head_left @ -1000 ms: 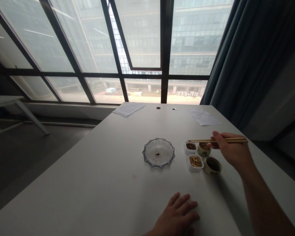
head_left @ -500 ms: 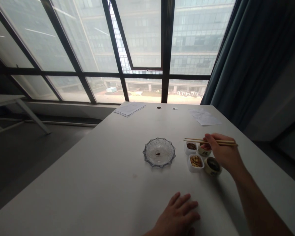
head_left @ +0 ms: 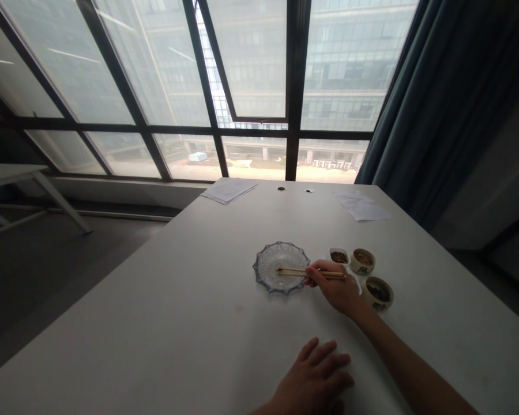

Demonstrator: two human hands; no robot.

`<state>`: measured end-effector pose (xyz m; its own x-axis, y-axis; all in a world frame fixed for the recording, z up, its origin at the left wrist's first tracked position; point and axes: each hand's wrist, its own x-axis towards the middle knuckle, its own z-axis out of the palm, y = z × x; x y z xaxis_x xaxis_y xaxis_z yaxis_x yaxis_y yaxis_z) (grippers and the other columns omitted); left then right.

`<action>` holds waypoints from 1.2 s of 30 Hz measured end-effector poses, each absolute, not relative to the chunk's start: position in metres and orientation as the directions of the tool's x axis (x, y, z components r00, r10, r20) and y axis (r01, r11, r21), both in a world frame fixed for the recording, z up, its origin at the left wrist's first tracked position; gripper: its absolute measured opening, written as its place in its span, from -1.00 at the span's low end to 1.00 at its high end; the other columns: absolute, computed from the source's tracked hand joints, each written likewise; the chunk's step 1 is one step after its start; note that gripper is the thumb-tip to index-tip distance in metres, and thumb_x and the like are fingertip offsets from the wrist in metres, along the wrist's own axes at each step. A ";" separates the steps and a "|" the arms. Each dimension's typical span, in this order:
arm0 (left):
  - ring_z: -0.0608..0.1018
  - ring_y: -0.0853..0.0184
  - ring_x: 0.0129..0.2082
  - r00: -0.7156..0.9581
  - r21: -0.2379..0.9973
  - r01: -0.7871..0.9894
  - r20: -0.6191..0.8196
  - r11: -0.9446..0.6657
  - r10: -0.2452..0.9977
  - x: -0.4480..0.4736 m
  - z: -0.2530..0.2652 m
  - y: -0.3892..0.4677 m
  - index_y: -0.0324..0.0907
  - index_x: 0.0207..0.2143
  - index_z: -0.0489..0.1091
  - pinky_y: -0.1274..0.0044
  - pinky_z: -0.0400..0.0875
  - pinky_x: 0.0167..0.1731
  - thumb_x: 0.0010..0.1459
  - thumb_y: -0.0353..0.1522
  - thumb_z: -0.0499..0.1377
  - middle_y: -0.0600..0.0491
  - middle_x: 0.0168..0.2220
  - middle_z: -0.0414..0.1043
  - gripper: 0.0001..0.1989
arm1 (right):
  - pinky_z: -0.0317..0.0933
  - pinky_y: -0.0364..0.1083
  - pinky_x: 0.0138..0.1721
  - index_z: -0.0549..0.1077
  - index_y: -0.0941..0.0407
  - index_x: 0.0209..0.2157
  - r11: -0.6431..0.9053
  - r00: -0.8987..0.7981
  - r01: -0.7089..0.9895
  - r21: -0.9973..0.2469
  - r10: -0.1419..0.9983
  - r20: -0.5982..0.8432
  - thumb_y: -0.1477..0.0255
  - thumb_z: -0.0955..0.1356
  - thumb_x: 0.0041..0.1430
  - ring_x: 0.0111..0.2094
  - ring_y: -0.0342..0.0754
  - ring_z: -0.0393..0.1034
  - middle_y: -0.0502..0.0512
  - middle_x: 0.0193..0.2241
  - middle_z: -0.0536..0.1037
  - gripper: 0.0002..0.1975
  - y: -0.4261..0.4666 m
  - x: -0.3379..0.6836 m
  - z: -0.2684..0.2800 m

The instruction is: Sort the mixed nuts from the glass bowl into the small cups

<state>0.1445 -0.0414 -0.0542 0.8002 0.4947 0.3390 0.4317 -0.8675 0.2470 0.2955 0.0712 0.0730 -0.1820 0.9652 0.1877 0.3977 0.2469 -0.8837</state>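
My right hand (head_left: 335,285) is closed round a pair of wooden chopsticks (head_left: 296,272), which point left over the clear glass bowl (head_left: 262,279). Their tips meet at a small dark piece (head_left: 278,268) in the middle of the bowl; whether they pinch it I cannot tell. Behind my hand stand a white cup of dark bits (head_left: 339,257), a round pot with brown contents (head_left: 363,261) and another round pot with dark contents (head_left: 378,293). A second white cup is mostly hidden by the hand. My left hand (head_left: 313,377) lies on the table, fingers spread, holding nothing.
The white table (head_left: 155,305) runs toward the windows. Paper sheets (head_left: 228,190) lie at its far left, and more paper (head_left: 363,206) at the far right. Two round holes are near the back edge. A dark blue curtain (head_left: 409,115) hangs at the right.
My right hand has moved left with the chopsticks, from above the small cups and pots to the glass bowl. The left hand has stayed in place.
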 end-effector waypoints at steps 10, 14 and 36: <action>0.24 0.19 0.36 0.809 0.285 0.426 0.306 -0.859 0.503 0.143 -0.052 -0.041 -0.03 0.11 0.35 0.27 0.00 0.38 0.46 -0.18 0.10 0.16 0.33 0.28 -0.74 | 0.52 -0.02 -0.31 0.59 0.06 -0.39 0.165 -0.060 0.288 -0.943 0.986 0.155 0.01 0.35 0.29 -0.35 0.10 0.66 0.13 -0.43 0.70 -0.57 0.076 0.295 0.060; 0.23 0.20 0.36 0.810 0.291 0.423 0.303 -0.858 0.502 0.143 -0.055 -0.041 -0.03 0.12 0.34 0.28 -0.03 0.39 0.45 -0.18 0.11 0.16 0.33 0.28 -0.73 | 0.55 -0.02 -0.31 0.61 0.11 -0.37 0.199 0.018 0.200 -0.959 0.978 0.207 0.01 0.40 0.24 -0.36 0.10 0.66 0.20 -0.38 0.71 -0.57 0.076 0.306 0.076; 0.23 0.19 0.36 0.814 0.342 0.414 0.277 -0.844 0.511 0.142 -0.057 -0.039 -0.01 0.11 0.33 0.24 -0.03 0.39 0.44 -0.17 0.12 0.14 0.33 0.27 -0.73 | 0.50 -0.11 -0.50 0.64 0.09 -0.43 0.152 0.299 0.544 -0.826 0.884 0.360 0.09 0.44 0.20 -0.46 0.09 0.64 0.14 -0.48 0.69 -0.64 0.074 0.395 0.131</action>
